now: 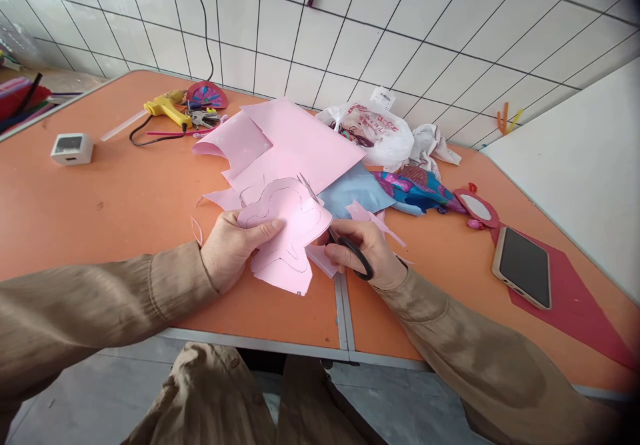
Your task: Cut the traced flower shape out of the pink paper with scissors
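My left hand pinches a piece of pink paper between thumb and fingers, thumb on top. Dark curved outlines are drawn on this piece, and its edge is partly cut. My right hand is closed round the black handles of a pair of scissors. The blades meet the right side of the paper, and their tips show just above its upper edge. Larger pink sheets lie behind the hands. Narrow pink offcuts rest beside the right hand, over a light blue sheet.
At the back left lie a yellow glue gun and a small white box. A white plastic bag stands by the tiled wall. To the right are a shiny blue-purple cloth, a small round mirror, and a phone on red paper.
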`<state>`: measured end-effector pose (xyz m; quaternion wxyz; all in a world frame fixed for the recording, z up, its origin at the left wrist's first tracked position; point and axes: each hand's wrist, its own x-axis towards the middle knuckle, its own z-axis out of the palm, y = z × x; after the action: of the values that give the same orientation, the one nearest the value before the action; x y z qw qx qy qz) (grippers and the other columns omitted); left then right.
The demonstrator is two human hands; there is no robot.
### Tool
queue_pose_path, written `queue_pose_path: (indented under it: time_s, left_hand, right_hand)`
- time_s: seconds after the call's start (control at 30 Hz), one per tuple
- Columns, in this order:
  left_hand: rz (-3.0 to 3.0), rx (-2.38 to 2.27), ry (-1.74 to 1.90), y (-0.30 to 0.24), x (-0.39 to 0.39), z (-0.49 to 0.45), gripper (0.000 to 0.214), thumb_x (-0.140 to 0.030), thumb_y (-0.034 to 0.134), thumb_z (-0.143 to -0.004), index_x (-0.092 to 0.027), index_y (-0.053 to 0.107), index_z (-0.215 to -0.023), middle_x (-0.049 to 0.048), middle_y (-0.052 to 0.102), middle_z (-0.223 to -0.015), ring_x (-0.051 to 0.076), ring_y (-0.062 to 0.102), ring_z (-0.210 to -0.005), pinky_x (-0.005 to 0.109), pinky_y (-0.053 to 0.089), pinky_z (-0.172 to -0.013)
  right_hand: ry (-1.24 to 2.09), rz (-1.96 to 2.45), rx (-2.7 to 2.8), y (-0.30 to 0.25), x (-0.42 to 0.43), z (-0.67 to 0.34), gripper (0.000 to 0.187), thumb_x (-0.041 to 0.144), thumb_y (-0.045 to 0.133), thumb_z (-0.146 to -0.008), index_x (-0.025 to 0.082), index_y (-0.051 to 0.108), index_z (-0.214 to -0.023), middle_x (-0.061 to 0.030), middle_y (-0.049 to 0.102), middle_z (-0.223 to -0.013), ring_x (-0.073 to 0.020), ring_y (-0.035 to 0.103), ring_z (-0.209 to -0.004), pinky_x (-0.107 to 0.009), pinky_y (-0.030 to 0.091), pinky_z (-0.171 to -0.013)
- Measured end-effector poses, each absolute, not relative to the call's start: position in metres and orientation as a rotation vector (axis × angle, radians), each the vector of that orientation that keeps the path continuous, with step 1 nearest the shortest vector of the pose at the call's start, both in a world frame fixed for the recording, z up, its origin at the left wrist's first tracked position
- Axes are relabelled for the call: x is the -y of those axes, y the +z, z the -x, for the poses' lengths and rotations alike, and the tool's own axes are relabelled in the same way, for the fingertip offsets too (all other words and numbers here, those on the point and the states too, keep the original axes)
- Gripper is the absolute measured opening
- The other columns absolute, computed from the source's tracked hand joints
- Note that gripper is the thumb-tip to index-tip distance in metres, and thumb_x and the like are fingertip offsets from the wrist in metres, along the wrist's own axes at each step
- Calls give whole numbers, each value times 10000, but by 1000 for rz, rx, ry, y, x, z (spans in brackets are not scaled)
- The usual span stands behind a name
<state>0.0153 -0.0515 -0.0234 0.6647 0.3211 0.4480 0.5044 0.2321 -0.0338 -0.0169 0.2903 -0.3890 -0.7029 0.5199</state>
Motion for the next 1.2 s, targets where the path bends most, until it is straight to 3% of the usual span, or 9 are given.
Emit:
queue_pose_path:
  time_s: [0.57,0.83,1.2]
  left_hand:
    - [-819,-990,1177,-23,47,-11,269,-269,949,-549,-169,794,-745,44,775,-776,201,699,-706,295,573,-647]
    - [-769,-1008,1146,-24,47,-12,271,-249,952,-525,-144,783,-709,36,754,-725,171,671,-663,269,557,-626]
    - [-1181,-1207,1049,-14,26,12,309,-382,932,-537,-147,755,-631,28,725,-628,183,666,-569,254,529,-513]
  right_hand:
    - [1362,1004,1884,-18,34,-232,290,436,677,-816,179,572,-732,51,481,-527,-79,438,-431,-234,316,-417]
    - [1424,974,1846,-21,34,-233,402,551,700,-817,176,574,-745,44,501,-522,-82,455,-433,-229,372,-415]
    - [1460,980,1859,-13,31,-246,508,646,754,-744,172,573,-729,32,529,-571,-87,510,-441,-207,395,-393]
